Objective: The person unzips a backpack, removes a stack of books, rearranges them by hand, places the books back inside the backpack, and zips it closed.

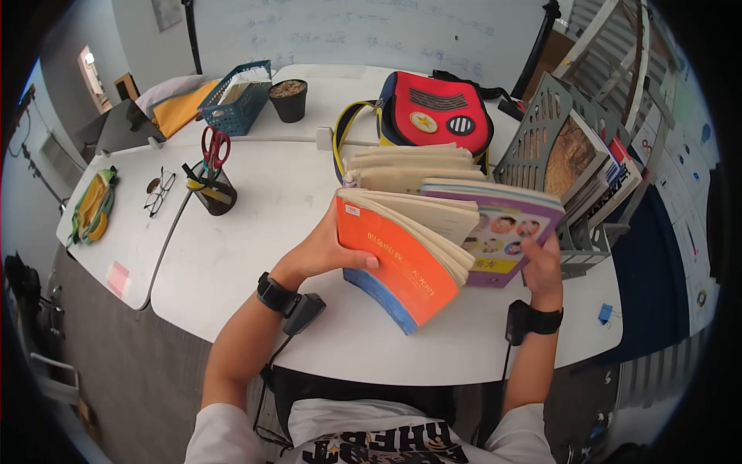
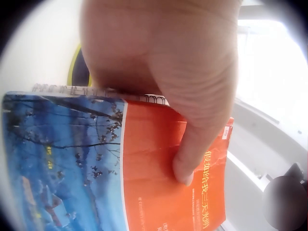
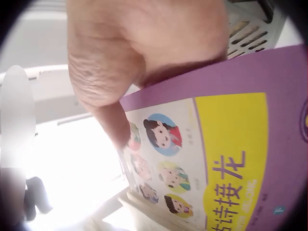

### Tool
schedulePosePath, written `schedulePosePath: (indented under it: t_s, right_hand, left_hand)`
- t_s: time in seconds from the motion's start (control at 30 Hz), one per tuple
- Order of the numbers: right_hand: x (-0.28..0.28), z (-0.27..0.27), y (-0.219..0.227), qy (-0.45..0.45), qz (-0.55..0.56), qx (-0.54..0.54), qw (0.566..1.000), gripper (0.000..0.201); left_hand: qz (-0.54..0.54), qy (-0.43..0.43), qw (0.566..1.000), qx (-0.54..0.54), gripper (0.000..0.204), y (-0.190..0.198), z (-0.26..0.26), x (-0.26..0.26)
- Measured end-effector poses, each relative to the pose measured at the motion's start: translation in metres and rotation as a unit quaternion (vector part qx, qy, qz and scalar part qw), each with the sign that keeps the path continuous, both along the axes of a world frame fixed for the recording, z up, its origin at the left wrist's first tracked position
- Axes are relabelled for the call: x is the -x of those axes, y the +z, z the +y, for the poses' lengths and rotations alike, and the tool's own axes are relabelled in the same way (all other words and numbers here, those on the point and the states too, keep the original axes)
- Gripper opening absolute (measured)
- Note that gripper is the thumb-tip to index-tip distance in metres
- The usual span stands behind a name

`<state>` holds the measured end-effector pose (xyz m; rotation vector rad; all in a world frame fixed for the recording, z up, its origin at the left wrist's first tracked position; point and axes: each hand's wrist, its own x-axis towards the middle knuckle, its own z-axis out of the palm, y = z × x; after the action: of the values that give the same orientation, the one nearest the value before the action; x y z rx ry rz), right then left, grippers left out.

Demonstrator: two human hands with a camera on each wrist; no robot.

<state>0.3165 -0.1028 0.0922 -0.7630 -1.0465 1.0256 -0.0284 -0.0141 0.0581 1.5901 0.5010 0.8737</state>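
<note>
My left hand (image 1: 328,246) grips the orange and blue spiral-bound book (image 1: 398,255) by its left edge, thumb on the front cover. In the left wrist view the thumb of the hand (image 2: 168,72) lies on the orange part of the cover (image 2: 149,159). My right hand (image 1: 543,267) holds the purple book (image 1: 502,232) by its right side; the right wrist view shows the thumb of that hand (image 3: 139,53) on the purple book's cover (image 3: 231,130). Between and behind them are more books with cream pages (image 1: 410,166), tilted and overlapping. The fingers behind both books are hidden.
A red and black schoolbag (image 1: 439,116) lies behind the books. At right stands a grey rack (image 1: 533,143) with books. Further left are a pen holder (image 1: 216,193) with scissors, a plant pot (image 1: 289,104), a blue basket (image 1: 232,112), glasses (image 1: 158,193) and a green-yellow pouch (image 1: 97,207).
</note>
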Motion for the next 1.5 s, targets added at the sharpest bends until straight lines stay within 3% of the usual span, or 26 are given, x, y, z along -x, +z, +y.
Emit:
schedulePosePath:
  t_s: [0.07,0.13,0.23,0.27,0.33,0.37,0.43,0.53,0.6,0.67,0.73,0.8,0.83,0.9,1.0,1.03,1.17,1.23,1.27,1.33,1.43,1.5]
  right_hand:
    - [-0.005,0.004,-0.006,0.035,-0.113,0.041,0.992,0.049]
    - [-0.007,0.000,-0.002,0.024,-0.111,0.047,0.992,0.045]
    - [-0.017,-0.018,0.004,-0.153,-0.187,-0.040,0.970,0.036]
    - [-0.030,-0.026,0.004,-0.157,-0.198,-0.044,0.967,0.036]
    - [-0.058,-0.041,0.008,-0.240,-0.175,-0.184,0.937,0.041]
    - [-0.050,-0.042,0.021,-0.239,-0.183,-0.186,0.935,0.041]
    - [-0.019,-0.044,0.040,-0.336,-0.033,-0.292,0.895,0.041]
    - [0.007,-0.028,0.038,-0.390,0.021,-0.286,0.875,0.044]
    - [0.013,-0.015,0.027,-0.408,-0.008,-0.286,0.867,0.040]
    - [0.006,-0.002,0.003,-0.341,-0.132,-0.217,0.905,0.041]
    - [0.015,0.006,-0.014,-0.241,-0.074,-0.088,0.964,0.039]
    - [0.032,0.019,-0.016,-0.068,-0.040,-0.007,0.997,0.039]
    - [0.041,0.022,-0.026,-0.071,-0.038,-0.008,0.997,0.039]
    - [0.052,0.026,-0.047,0.034,-0.023,0.098,0.994,0.046]
    - [0.055,0.018,-0.044,0.114,-0.090,0.051,0.988,0.054]
    - [0.052,0.019,-0.049,0.071,-0.254,0.014,0.964,0.057]
    - [0.045,0.010,-0.047,0.039,-0.215,0.089,0.972,0.071]
    - [0.041,0.007,-0.040,0.182,-0.067,-0.033,0.980,0.096]
    - [0.043,0.005,-0.033,0.185,-0.068,-0.033,0.980,0.096]
    - [0.050,0.001,-0.022,0.152,-0.256,0.018,0.954,0.121]
    - [0.067,0.008,-0.024,0.075,-0.242,0.024,0.967,0.125]
    - [0.071,0.015,-0.034,0.041,-0.217,0.006,0.975,0.125]
  left_hand:
    - [-0.006,0.002,1.000,-0.003,0.106,0.009,-0.005,-0.003]
    - [-0.014,0.005,1.000,-0.004,0.102,0.015,-0.007,-0.007]
    - [-0.014,0.036,0.999,0.002,0.091,0.015,-0.012,-0.006]
    - [-0.006,0.039,0.999,0.011,0.086,0.016,-0.011,-0.007]
    - [-0.013,0.041,0.999,0.025,0.080,0.012,-0.012,-0.013]
    - [-0.040,0.042,0.998,0.034,0.078,0.011,-0.012,-0.015]
    - [-0.061,0.046,0.996,0.042,0.075,0.011,-0.010,-0.014]
    - [-0.024,0.047,0.998,0.027,0.073,0.011,-0.010,-0.010]
    - [-0.033,-0.002,0.998,0.054,0.077,0.012,-0.011,-0.008]
    - [-0.031,-0.020,0.998,0.044,0.080,0.009,-0.010,-0.005]
    - [-0.026,-0.041,0.998,0.039,0.083,0.008,-0.012,-0.003]
    - [-0.026,-0.028,0.997,0.071,0.094,0.009,-0.013,-0.004]
    - [-0.024,-0.030,0.997,0.070,0.094,0.004,-0.012,-0.006]
    - [-0.069,0.054,0.996,0.018,0.099,-0.012,-0.007,-0.009]
    - [-0.001,0.029,0.998,-0.053,0.102,0.006,-0.007,-0.004]
    - [-0.003,0.034,0.998,-0.054,0.102,0.010,-0.008,-0.004]
    - [0.026,0.019,0.999,-0.006,0.105,0.012,-0.008,-0.005]
    - [0.032,0.022,0.999,-0.004,0.106,0.006,-0.005,-0.007]
    - [0.010,0.023,1.000,-0.005,0.105,0.001,-0.006,-0.009]
    - [-0.010,0.023,1.000,-0.004,0.104,-0.003,-0.008,-0.010]
    - [0.005,-0.007,1.000,-0.014,0.101,0.002,-0.013,-0.012]
    - [-0.014,0.039,0.999,0.003,0.097,0.006,-0.019,-0.019]
